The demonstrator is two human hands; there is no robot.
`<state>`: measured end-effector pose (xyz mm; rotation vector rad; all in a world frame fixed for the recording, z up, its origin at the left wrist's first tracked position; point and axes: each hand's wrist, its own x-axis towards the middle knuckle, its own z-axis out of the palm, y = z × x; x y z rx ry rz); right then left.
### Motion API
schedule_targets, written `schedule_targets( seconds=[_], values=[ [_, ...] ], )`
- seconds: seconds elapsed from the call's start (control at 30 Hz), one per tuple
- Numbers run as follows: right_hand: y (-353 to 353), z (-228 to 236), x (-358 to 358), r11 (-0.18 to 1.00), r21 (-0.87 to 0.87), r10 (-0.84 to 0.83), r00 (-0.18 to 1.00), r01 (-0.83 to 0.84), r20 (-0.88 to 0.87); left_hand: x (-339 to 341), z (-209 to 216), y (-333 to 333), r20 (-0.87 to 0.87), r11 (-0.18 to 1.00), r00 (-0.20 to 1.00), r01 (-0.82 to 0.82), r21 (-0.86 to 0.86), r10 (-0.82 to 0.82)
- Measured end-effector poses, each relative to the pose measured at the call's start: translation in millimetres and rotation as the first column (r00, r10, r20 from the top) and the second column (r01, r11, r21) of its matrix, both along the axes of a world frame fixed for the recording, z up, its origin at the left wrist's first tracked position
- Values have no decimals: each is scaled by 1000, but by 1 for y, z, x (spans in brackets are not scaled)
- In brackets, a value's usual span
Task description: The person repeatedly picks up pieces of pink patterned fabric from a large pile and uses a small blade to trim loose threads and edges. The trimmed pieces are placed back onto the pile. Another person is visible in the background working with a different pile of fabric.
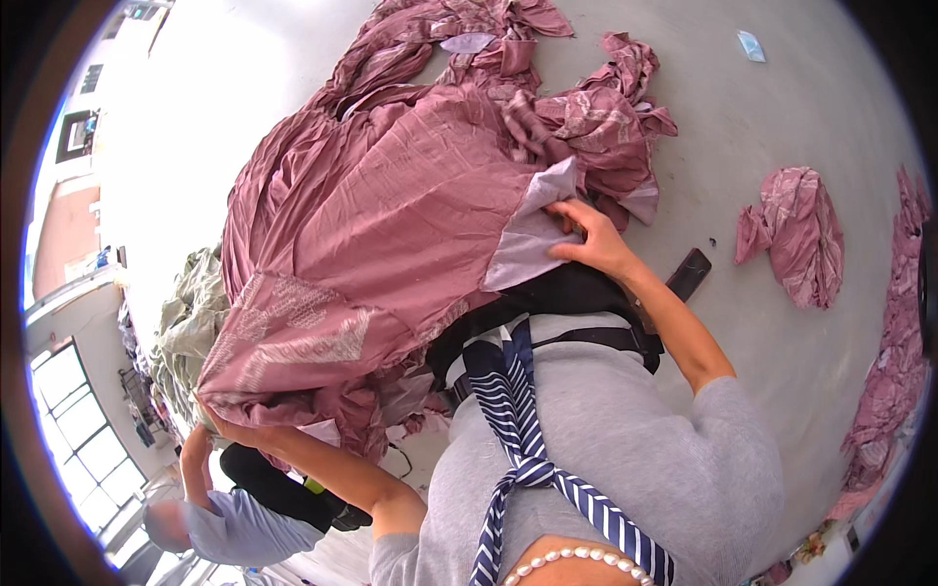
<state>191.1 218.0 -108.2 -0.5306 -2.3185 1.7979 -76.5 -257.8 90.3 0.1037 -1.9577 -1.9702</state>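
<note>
A large dusty-pink cloth [391, 186] with pale printed patches spreads in front of me, from the floor up to my lap. At its lower left edge my left hand [207, 418] grips the pink cloth, its fingers mostly hidden by the fabric. On the right, a lilac corner [523, 239] of the cloth lies turned up. My right hand [596, 244] rests against that lilac part, thumb and fingers apart.
More pink fabric [606, 127] is heaped beyond the cloth. A separate pink bundle [803, 234] and a pale blue mask [750, 46] lie on the floor. A dark flat object [689, 273] is near my right forearm. Another person [254, 523] is at lower left, beside green cloth [192, 322].
</note>
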Motion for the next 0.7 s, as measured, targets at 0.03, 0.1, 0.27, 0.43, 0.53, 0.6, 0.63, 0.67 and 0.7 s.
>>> schedule_targets(
  seconds=[0.03,0.1,0.27,0.43,0.53,0.6,0.63,0.67,0.7],
  values=[
    [-2,8,-9,999,40,-27,999,26,32,-9,-7,-23,49,993,992,-116,3,116],
    [-2,12,-20,991,127,-36,999,41,-40,-12,-35,-45,-8,978,987,-163,-131,163],
    [-5,26,-28,987,-158,48,998,-40,48,-16,-41,-22,253,949,966,-126,288,52],
    [-19,71,-22,948,-206,227,970,-242,-92,-31,-52,-142,-320,727,941,-141,-671,-113],
    [-12,59,-34,999,17,-26,967,32,-254,-42,-46,-194,-331,70,887,-327,-943,-322],
    [-3,49,-36,985,138,-93,989,109,-113,-47,-43,-97,153,326,889,4,-945,432],
    [0,42,-37,986,154,-60,997,68,-55,-27,-41,-32,39,307,950,-62,-950,310],
    [-5,30,-40,985,169,-29,996,42,-84,-13,-49,-9,-366,90,931,-364,-927,-7],
    [-10,18,-42,981,190,-7,994,28,-108,9,-45,50,-447,213,886,-416,-884,-126]
  ],
)
